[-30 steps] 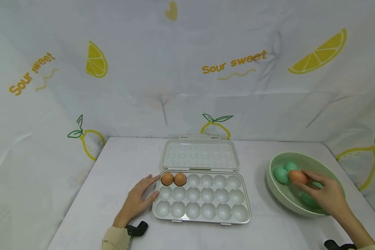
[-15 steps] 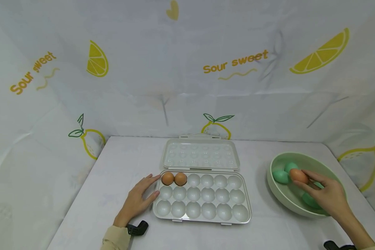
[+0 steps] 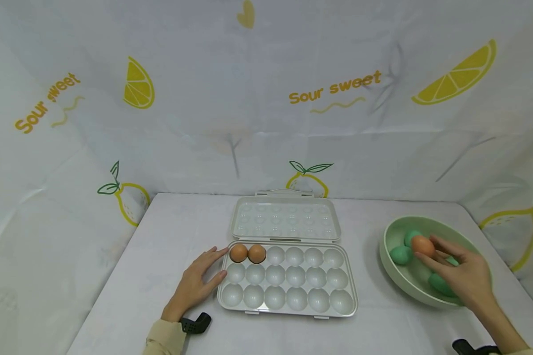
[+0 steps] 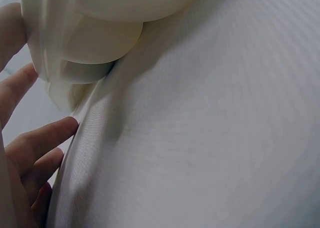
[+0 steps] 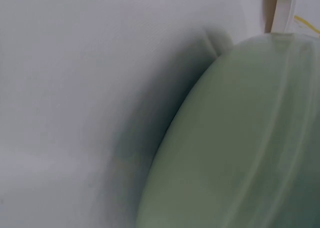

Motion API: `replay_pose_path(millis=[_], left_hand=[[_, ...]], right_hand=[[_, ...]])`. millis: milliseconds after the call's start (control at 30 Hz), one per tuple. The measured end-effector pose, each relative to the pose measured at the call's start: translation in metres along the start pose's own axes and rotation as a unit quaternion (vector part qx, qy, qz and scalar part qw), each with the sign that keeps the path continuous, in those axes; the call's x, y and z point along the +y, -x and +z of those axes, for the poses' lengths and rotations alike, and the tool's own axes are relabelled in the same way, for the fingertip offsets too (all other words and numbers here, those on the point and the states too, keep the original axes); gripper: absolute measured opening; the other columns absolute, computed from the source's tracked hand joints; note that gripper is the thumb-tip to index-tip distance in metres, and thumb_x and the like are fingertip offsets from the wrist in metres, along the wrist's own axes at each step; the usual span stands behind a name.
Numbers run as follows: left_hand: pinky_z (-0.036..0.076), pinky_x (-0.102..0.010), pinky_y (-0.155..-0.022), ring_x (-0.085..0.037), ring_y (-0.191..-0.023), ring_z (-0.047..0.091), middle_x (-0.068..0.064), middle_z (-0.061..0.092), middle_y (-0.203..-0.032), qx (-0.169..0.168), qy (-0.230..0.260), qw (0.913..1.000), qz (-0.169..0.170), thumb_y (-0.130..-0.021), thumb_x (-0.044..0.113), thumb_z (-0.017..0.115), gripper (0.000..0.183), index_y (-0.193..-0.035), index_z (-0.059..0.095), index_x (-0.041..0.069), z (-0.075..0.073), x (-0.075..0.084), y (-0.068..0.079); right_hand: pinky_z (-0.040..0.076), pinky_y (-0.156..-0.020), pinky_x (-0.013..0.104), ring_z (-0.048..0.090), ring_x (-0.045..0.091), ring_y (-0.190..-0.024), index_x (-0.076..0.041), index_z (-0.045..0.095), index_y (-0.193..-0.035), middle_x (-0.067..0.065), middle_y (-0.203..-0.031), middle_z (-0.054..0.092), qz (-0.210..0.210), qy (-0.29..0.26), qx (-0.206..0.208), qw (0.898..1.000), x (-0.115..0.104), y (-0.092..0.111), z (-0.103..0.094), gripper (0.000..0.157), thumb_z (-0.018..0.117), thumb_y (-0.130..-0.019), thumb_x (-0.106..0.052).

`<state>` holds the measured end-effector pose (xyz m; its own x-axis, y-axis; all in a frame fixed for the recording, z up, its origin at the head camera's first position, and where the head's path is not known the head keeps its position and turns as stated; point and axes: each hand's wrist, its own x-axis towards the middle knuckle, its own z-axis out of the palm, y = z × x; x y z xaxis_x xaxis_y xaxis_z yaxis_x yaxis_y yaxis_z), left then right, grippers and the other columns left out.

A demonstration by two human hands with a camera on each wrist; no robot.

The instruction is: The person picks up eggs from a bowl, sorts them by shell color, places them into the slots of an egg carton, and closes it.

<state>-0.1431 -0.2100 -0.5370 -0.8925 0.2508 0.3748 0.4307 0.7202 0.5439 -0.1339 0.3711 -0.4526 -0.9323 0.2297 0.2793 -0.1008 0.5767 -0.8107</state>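
Note:
In the head view, my right hand (image 3: 459, 268) pinches a brown egg (image 3: 423, 246) over the pale green bowl (image 3: 393, 273). Several green eggs (image 3: 401, 255) lie in the bowl, partly hidden by that hand. My left hand (image 3: 197, 281) touches the left edge of the white egg tray (image 3: 285, 311) with its fingertips, fingers extended. Two brown eggs (image 3: 256, 254) sit side by side at the left of the tray's back row. In the left wrist view, fingers (image 4: 45, 138) reach along the tray's side. The right wrist view shows the bowl's outer wall (image 5: 215, 138), with the hand out of frame.
The tray's clear lid (image 3: 285, 217) lies folded open behind it. A white cloth covers the table (image 3: 160, 231). A hanging cloth (image 3: 195, 108) with lemon prints closes off the back and sides.
The brown egg in my right hand has shifted slightly within the bowl area, and the green eggs beside it have rolled a little. My left hand and the tray stay in place.

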Motion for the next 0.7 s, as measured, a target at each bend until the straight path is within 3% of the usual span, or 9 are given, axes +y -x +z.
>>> replay_pose_path(millis=[133, 267, 467, 633, 700], left_hand=[[0.041, -0.053, -0.119, -0.035, -0.14, 0.055, -0.004, 0.064, -0.145, -0.002, 0.001, 1.0, -0.002, -0.092, 0.029, 0.072, 0.054, -0.144, 0.059, 0.025, 0.0, 0.001, 0.0], [0.042, -0.055, -0.119, -0.035, -0.14, 0.055, -0.003, 0.063, -0.146, -0.003, 0.0, 1.0, -0.004, -0.092, 0.03, 0.072, 0.054, -0.144, 0.059, 0.026, 0.0, 0.0, 0.0], [0.042, -0.056, -0.119, -0.035, -0.14, 0.055, -0.003, 0.063, -0.146, -0.003, -0.002, 1.0, -0.005, -0.092, 0.031, 0.072, 0.054, -0.144, 0.059, 0.027, 0.0, 0.0, 0.0], [0.043, -0.058, -0.118, -0.035, -0.14, 0.055, -0.003, 0.063, -0.146, -0.003, -0.002, 1.0, -0.008, -0.092, 0.031, 0.072, 0.054, -0.145, 0.059, 0.027, 0.0, 0.0, 0.0], [0.043, -0.059, -0.118, -0.035, -0.141, 0.054, -0.003, 0.063, -0.146, -0.004, -0.001, 0.9999, -0.01, -0.092, 0.032, 0.072, 0.054, -0.145, 0.059, 0.027, 0.0, 0.0, 0.0]], right_hand=[[0.046, -0.074, -0.005, 0.057, -0.026, -0.088, 0.005, 0.067, -0.129, -0.048, -0.101, 0.058, -0.018, 0.024, 0.022, 0.999, -0.006, 0.0, 0.007, 0.054, 0.087, -0.08, -0.005], [0.055, -0.072, 0.001, 0.064, -0.021, -0.087, 0.002, 0.07, -0.128, -0.042, -0.102, 0.064, -0.007, -0.026, 0.021, 0.999, -0.014, 0.001, 0.012, 0.05, 0.084, -0.08, 0.0], [0.058, -0.074, 0.007, 0.07, -0.015, -0.088, -0.006, 0.072, -0.127, -0.034, -0.1, 0.071, 0.04, -0.115, 0.014, 0.992, -0.025, 0.003, 0.02, 0.05, 0.083, -0.08, 0.004], [0.057, -0.076, 0.006, 0.069, -0.016, -0.091, 0.001, 0.067, -0.132, -0.034, -0.101, 0.071, 0.044, -0.113, 0.008, 0.993, -0.035, 0.004, 0.029, 0.054, 0.084, -0.08, 0.002], [0.058, -0.078, 0.007, 0.07, -0.014, -0.093, 0.005, 0.066, -0.131, -0.031, -0.103, 0.072, 0.036, -0.143, 0.004, 0.989, -0.039, 0.005, 0.034, 0.055, 0.084, -0.079, 0.005]])
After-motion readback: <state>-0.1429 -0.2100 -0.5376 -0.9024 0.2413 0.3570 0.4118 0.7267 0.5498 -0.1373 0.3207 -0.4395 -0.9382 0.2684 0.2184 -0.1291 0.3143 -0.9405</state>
